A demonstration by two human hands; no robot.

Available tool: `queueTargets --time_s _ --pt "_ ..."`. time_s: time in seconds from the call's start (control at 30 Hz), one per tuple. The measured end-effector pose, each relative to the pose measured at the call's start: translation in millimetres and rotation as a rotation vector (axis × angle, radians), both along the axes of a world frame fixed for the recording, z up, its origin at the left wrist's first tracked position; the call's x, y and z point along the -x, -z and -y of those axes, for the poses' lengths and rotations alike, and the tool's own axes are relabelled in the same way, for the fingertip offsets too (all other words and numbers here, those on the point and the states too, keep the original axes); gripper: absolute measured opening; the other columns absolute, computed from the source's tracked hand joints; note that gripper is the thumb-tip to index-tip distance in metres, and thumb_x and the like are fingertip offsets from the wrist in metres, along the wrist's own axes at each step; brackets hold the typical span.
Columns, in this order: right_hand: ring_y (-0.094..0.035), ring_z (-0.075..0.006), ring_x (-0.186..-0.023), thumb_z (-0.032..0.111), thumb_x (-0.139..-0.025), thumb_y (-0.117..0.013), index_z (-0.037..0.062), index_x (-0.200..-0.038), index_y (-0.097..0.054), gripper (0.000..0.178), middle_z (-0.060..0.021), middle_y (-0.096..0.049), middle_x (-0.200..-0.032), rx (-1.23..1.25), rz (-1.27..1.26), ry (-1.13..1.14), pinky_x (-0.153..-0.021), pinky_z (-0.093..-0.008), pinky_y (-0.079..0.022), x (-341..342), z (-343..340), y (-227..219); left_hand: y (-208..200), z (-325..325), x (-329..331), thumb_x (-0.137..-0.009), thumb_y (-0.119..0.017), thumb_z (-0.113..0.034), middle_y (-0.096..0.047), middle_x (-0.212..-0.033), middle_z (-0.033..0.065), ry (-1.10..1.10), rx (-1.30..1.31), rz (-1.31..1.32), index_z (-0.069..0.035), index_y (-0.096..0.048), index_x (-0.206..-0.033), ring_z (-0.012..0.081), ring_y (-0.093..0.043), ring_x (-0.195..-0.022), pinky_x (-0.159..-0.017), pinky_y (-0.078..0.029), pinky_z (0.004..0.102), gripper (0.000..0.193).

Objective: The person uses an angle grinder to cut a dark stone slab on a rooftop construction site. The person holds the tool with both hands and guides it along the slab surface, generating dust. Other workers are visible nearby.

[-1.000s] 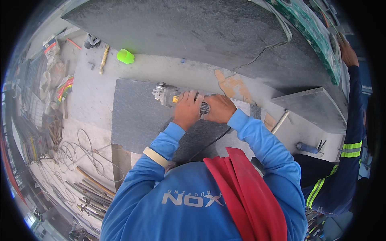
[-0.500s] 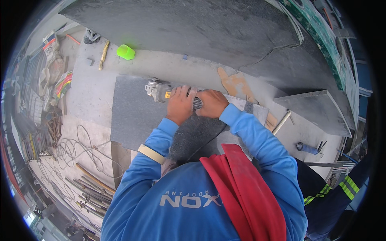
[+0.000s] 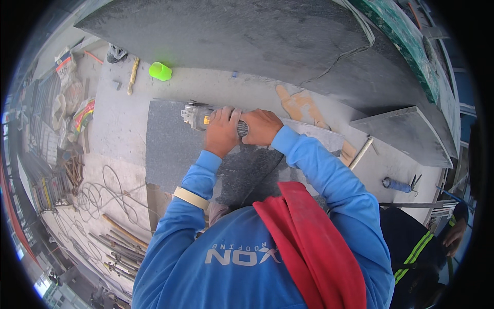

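My left hand is closed round the middle of a grey angle grinder. Behind it, my right hand grips the grinder's rear end. The tool's metal head points left, over a dark grey stone slab that lies in front of me. Whether the disc touches the stone is hidden. A dark cord runs from near my right hand across the slab toward my body. Part of the slab's surface looks paler and dusty, and my forearms cover some of it.
A large grey slab stands along the far side, with a smaller panel at the right. Beyond my slab are a green cup and torn cardboard. Coiled cable and metal rods lie left. A co-worker is at right.
Both hands and the grinder have shifted slightly left over the slab. At the right, the co-worker has changed position, and a hand of theirs now shows.
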State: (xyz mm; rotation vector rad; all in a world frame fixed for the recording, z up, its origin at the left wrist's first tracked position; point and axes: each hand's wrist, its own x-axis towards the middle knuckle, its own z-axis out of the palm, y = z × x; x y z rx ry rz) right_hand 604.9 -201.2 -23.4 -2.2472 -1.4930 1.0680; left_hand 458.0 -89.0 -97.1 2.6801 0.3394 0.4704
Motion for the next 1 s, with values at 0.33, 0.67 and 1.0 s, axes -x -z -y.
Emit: queueTargets --time_s 0.33,0.67,1.0 --pt "-0.074 -0.0428 -0.097 0.021 -0.071 -0.083 0.0029 -0.110 -0.075 0.043 -0.0234 -0.077 -0.099 0.016 0.067 0.041 -0.087 -0.0502 -0.060 -21 69 -24 -10 67 -29 -0.074 -0.077 -0.010 -0.060 -0.115 0.0130 0.037 0.038 0.082 -0.008 -0.063 -0.130 0.0338 -0.061 -0.108 -0.100 -0.047 0.0484 0.058" --pt "-0.074 -0.0440 -0.094 0.018 -0.071 -0.082 0.0036 -0.114 -0.074 0.046 -0.0239 -0.076 -0.096 -0.039 0.023 0.005 -0.084 -0.0513 -0.060 -6 26 -2 3 22 -10 -0.071 -0.081 -0.011 -0.060 -0.115 0.0123 0.005 -0.036 0.052 -0.010 -0.064 -0.131 0.0347 -0.060 -0.108 -0.099 -0.047 0.0483 0.062" --pt "-0.075 -0.0411 -0.099 0.017 -0.072 -0.082 0.0044 -0.117 -0.075 0.047 -0.0223 -0.077 -0.100 -0.019 -0.015 0.011 -0.087 -0.0496 -0.060 6 -11 8 7 -13 3 -0.067 -0.085 -0.014 -0.060 -0.117 0.0145 0.006 -0.037 0.007 -0.008 -0.060 -0.130 0.0372 -0.061 -0.107 -0.097 -0.047 0.0490 0.068"
